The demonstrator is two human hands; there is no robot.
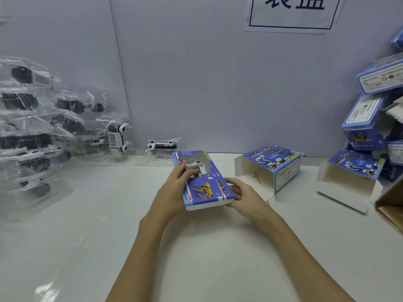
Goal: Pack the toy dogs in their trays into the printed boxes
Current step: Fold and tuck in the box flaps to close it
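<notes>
L hand [174,188] grips the left long edge of a blue printed box [204,182], fingers lying over the top face near its window cutout. R hand [239,195] clasps the box's near right corner, fingers curled at the end nearest the person. Box held between both hands just above the white table [196,258], tilted, long axis running away from the person. Top face shows "DOG" lettering & a yellow toy dog picture; thru the window, a white toy dog [197,165] sits inside the box.

Behind it, by the wall, a single toy dog in its clear tray [162,149] stands on the table, apart from the held box. Far left: a heap of clear trays w/ black-and-white toy dogs [32,131], stacked loosely, one tray [117,136] standing upright at the heap's right edge.

Right of the hands: an open empty box [270,168] lying w/ its flaps open toward the person; another open box [351,177] further right. Beyond that, at the right edge, a pile of closed blue boxes [370,118] stacked against the wall. Brown carton corner [390,205] pokes in at right edge. Paper sign [294,12] w/ characters taped on the wall up top.
</notes>
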